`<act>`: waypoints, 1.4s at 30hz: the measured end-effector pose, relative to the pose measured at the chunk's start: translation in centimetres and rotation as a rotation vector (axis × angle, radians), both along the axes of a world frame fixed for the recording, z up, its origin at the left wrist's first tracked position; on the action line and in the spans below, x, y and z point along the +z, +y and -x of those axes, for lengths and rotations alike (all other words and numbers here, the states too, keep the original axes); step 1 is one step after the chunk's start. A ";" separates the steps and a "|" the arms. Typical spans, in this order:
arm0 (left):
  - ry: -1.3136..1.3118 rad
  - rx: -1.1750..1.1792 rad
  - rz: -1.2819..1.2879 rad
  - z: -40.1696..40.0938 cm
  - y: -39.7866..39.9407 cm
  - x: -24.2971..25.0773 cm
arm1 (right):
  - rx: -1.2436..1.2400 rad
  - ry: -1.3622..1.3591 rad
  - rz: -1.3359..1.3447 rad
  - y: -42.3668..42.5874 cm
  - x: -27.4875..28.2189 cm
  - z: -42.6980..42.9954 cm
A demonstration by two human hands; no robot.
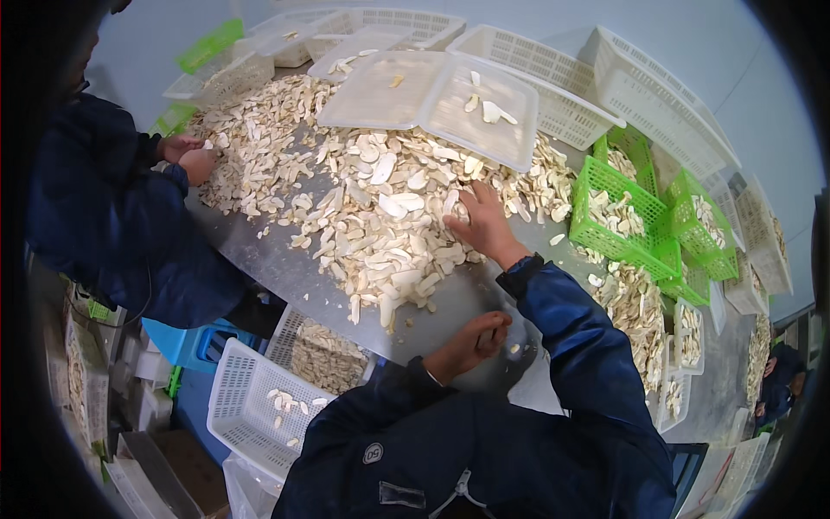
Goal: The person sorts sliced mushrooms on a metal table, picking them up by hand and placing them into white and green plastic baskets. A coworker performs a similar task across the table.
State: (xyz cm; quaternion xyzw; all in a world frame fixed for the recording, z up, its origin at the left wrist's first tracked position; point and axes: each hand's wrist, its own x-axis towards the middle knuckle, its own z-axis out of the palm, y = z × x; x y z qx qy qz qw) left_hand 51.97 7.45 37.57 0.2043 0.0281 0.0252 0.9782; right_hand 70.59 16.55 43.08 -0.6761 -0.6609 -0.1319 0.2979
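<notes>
A heap of pale, dried-looking slices (389, 227), apparently mushroom, lies on the metal table (434, 331) before me. My right hand (483, 224) reaches onto the heap's right side, its thumb and fingers apart. One broad slice (450, 202) lies at its fingertips; I cannot tell whether it is pinched. Nearer my body, my left hand (470, 344) hovers over or rests on the table's front part with its fingers curled. Whether something small is inside that hand is hidden. Two shallow translucent trays (389, 87) (519, 139) sit on the heap's far side, bearing a few pieces.
A co-worker's hands (191, 159) are at a second heap (259, 156) on the left. Green baskets (622, 224) of slices stand to the right, near another heap (632, 318). White crates (545, 97) line the back. A white crate (259, 415) is below at left.
</notes>
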 end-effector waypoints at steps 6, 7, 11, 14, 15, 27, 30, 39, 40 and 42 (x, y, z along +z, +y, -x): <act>0.044 0.027 -0.034 -0.1 -0.1 0.3 | 0.098 0.083 0.131 -3.1 0.8 0.2; 0.055 0.028 -0.034 -0.1 -0.1 0.4 | 0.090 0.092 0.197 -3.9 1.2 0.2; 0.062 0.027 -0.019 -0.1 -0.4 0.1 | -0.023 0.102 0.621 -6.4 3.3 0.6; 0.065 0.025 -0.027 -0.2 -0.4 0.3 | -0.151 0.072 0.665 -6.4 3.1 0.4; 0.072 0.023 -0.037 -0.2 -0.4 0.4 | -0.088 0.126 0.507 -6.2 3.0 0.6; 0.186 0.062 0.028 -0.5 -0.1 0.0 | -0.007 0.067 0.213 0.4 -0.3 0.2; 0.094 0.042 0.012 -0.2 0.0 0.5 | 0.071 0.060 0.224 -2.0 -0.2 -0.1; 0.131 0.022 -0.039 -0.1 -0.2 1.4 | 0.183 0.108 0.519 -10.9 3.2 -0.6; 0.136 0.025 -0.031 -0.1 -0.3 1.3 | 0.224 0.123 0.535 -11.3 3.7 -0.8; 0.143 0.031 -0.019 -0.1 -0.3 1.0 | 0.187 0.289 0.555 -11.3 3.9 -1.5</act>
